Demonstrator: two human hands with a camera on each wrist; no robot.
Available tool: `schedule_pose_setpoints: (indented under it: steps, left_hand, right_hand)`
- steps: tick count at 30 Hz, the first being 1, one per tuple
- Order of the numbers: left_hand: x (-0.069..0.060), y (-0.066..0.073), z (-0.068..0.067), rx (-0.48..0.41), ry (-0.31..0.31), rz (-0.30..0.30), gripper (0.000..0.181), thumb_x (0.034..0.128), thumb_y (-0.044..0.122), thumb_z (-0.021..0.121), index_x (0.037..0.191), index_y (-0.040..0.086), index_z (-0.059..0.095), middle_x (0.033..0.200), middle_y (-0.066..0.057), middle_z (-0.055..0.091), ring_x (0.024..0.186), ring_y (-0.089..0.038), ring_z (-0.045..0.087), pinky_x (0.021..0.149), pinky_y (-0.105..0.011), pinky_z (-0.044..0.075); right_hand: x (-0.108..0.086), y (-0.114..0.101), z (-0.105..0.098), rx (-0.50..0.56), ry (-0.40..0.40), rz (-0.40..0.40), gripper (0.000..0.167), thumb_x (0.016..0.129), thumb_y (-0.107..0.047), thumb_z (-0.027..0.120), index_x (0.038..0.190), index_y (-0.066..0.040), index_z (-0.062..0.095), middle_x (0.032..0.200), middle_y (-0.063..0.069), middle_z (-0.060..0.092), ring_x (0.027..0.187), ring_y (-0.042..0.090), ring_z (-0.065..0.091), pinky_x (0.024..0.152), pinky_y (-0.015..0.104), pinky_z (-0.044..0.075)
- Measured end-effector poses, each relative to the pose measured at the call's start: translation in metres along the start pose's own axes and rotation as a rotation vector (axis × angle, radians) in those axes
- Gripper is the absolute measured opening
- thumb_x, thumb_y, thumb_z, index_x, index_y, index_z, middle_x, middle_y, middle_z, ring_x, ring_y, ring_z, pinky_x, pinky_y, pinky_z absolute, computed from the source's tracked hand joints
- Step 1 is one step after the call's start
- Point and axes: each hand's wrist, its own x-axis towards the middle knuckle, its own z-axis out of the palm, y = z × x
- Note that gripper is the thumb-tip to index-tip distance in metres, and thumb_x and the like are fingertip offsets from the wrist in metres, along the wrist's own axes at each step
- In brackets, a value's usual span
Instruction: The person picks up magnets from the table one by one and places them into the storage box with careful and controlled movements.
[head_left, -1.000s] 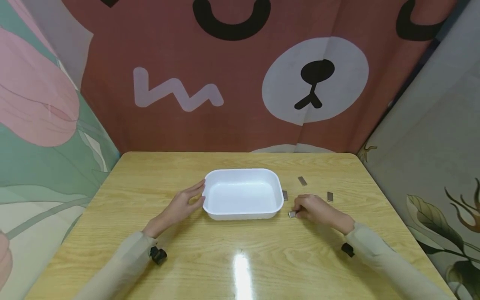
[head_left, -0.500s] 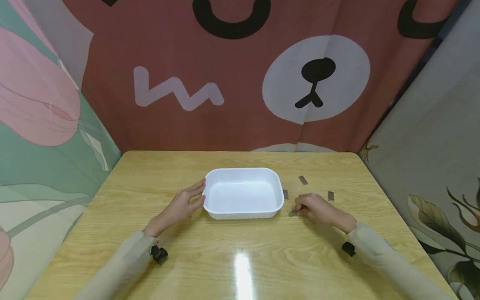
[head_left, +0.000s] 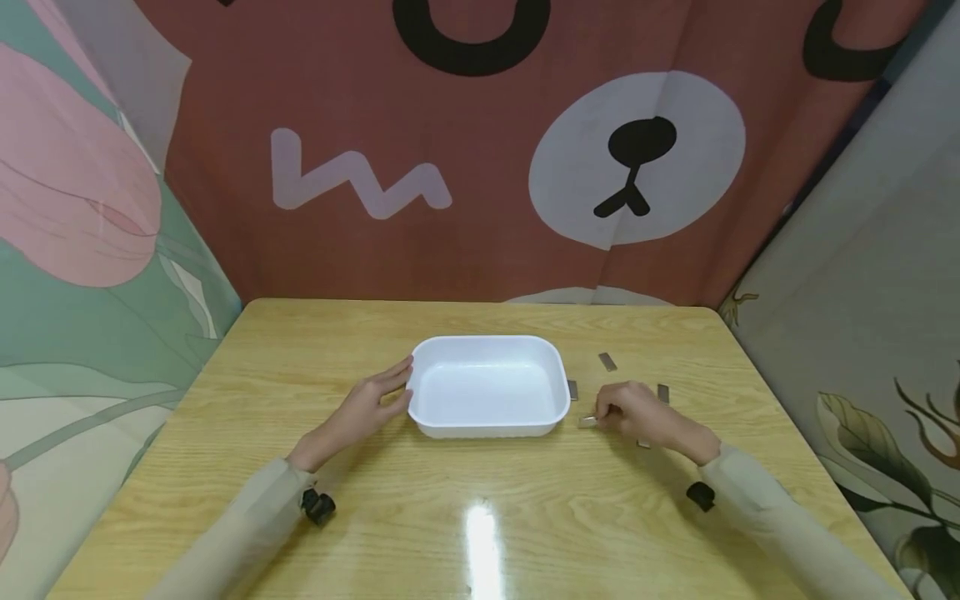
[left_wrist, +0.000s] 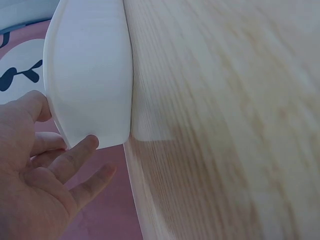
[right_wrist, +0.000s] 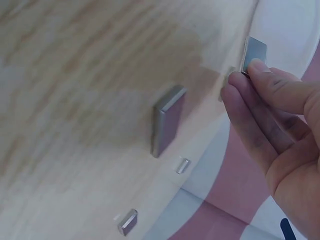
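Note:
A white rectangular tray [head_left: 487, 430] stands on the wooden table. My left hand [head_left: 360, 410] touches its left end with spread, mostly straight fingers; in the left wrist view the thumb and fingertips meet the rim and outer wall of the tray [left_wrist: 92, 70]. Right of the tray, my right hand [head_left: 637, 412] pinches a small silver rectangular block [right_wrist: 256, 52] between thumb and fingers, just off the tray's front right corner. Another such block [head_left: 643, 443] lies below the right hand, partly hidden by it; in the right wrist view this block [right_wrist: 167, 122] looks thick and shiny.
More silver blocks lie to the right: one block [head_left: 573, 390] close beside the tray, one block [head_left: 607, 362] farther back, and one block [head_left: 663, 393] behind the right hand. Printed cloth [head_left: 337, 258] hangs behind the table and along both sides.
A block now shows on the table below the right hand, where none showed before. The right hand has shifted slightly right, and its held block has turned. The left hand stays at the tray.

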Motion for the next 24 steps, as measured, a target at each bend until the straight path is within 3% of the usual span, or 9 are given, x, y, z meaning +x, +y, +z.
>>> schedule_pose_setpoints:
  steps: [11, 24]
  left_hand:
    - [0.000, -0.002, 0.001, -0.008, -0.004, -0.001, 0.048, 0.0986, 0.012, 0.063, 0.137, -0.012, 0.047, 0.150, -0.022, 0.038, 0.134, -0.037, 0.041, 0.102, -0.045, 0.047]
    - [0.000, -0.004, 0.002, -0.017, -0.002, 0.008, 0.048, 0.0993, 0.012, 0.061, 0.137, -0.013, 0.046, 0.150, -0.025, 0.038, 0.133, -0.039, 0.041, 0.099, -0.044, 0.049]
  right_hand:
    - [0.003, -0.009, -0.018, 0.033, 0.000, 0.035, 0.026, 0.080, 0.015, 0.073, 0.080, -0.011, 0.069, 0.082, 0.001, 0.068, 0.072, 0.009, 0.062, 0.059, 0.024, 0.058]
    - [0.005, -0.012, -0.033, 0.033, 0.082, 0.044, 0.037, 0.078, 0.019, 0.072, 0.081, -0.018, 0.069, 0.080, -0.001, 0.067, 0.072, 0.010, 0.065, 0.060, 0.024, 0.060]
